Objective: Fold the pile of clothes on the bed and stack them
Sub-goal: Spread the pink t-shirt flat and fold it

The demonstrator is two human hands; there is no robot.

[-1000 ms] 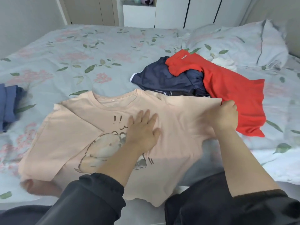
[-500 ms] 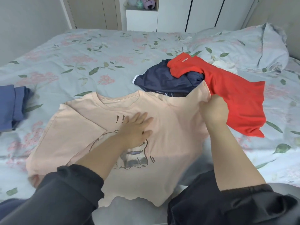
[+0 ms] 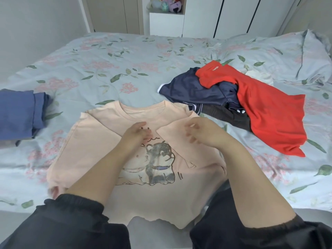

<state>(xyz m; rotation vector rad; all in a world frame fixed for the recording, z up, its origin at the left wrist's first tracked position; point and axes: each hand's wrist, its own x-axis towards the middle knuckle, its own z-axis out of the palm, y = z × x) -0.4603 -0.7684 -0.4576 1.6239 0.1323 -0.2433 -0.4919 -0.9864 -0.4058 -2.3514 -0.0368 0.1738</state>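
Now that my right hand (image 3: 203, 133) has folded the sleeve (image 3: 179, 147) in, its fingers (image 3: 193, 125) are releasing; my left hand (image 3: 136, 136) is pressing the shirt (image 3: 93, 141), open-fingered, readying the halving.

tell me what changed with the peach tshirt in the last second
The right hand folded the right side of the peach t-shirt inward over the chest; it is blurred now, so its grip is unclear. The left hand stayed flat on the print. The red garment, navy shorts and folded blue clothes did not move.
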